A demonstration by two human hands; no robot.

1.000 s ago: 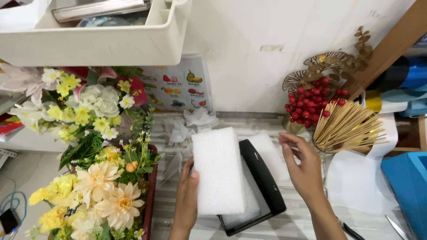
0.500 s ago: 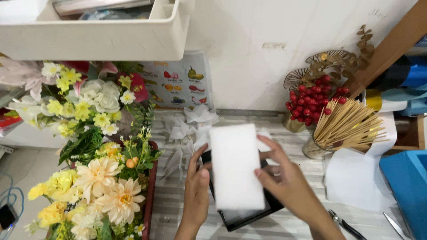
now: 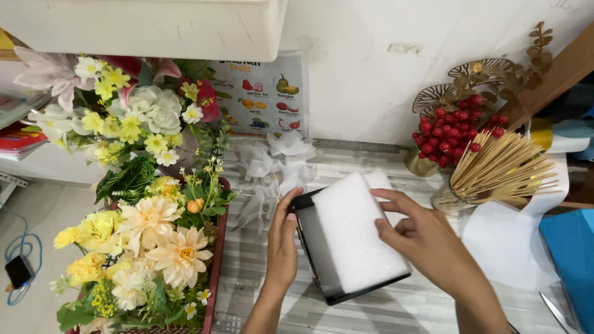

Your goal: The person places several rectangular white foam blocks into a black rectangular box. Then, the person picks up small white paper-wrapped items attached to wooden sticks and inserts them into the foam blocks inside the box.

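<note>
I have both hands on the job at a grey wood-grain table (image 3: 396,309): a white rectangular foam block (image 3: 356,232), matte and finely grained, lies in a shallow black rectangular box (image 3: 312,247) near the table's front edge, tilted with one corner toward the wall; my left hand (image 3: 281,247) lies flat along the box's left side, fingers pressed against its rim rather than clamped round it; my right hand (image 3: 417,238) rests on the block's right edge, fingertips curled onto the foam, gripping nothing fully. By my reading the seating is partly done: the block covers most of the box, yet a strip of black floor shows along its left side and its far end overhangs the rim, so it does not look pressed home; nothing is stuck into the foam.

Around it: a crumpled bunch of sheer white ribbon (image 3: 272,173) just beyond the box; a dense bank of artificial flowers in yellow, cream and pink (image 3: 133,204) along the left edge; glossy red berry sprigs (image 3: 455,133) toward the back right corner; a clear jar bristling with pale wooden skewers (image 3: 495,170) beside them.
</note>
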